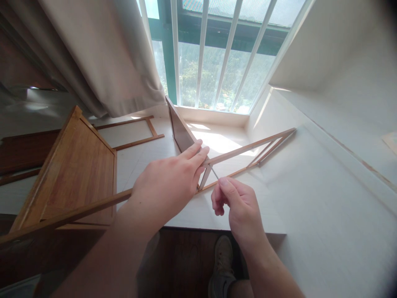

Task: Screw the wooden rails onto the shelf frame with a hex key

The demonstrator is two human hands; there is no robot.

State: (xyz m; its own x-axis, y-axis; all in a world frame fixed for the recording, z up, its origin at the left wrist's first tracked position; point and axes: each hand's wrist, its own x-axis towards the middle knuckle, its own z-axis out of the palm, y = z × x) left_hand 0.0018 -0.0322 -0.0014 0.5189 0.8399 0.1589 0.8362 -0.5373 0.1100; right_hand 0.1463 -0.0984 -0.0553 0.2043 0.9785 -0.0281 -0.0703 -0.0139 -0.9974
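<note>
- Left of the left hand, a wooden panel bars the side.
- Beyond its fingertips, a brown panel obstructs.
- Ahead of the right hand, a rail crosses; rightward, room reaches the wall.

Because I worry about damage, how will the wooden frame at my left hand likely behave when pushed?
Probably stiff: the wooden frame has straight rails. Likely light for its length, being slim with open gaps. It might tip, as its upper rail is raised.

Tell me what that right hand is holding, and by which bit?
The right hand pinches a thin grey rod by its lower end, hidden in the grip.
</note>
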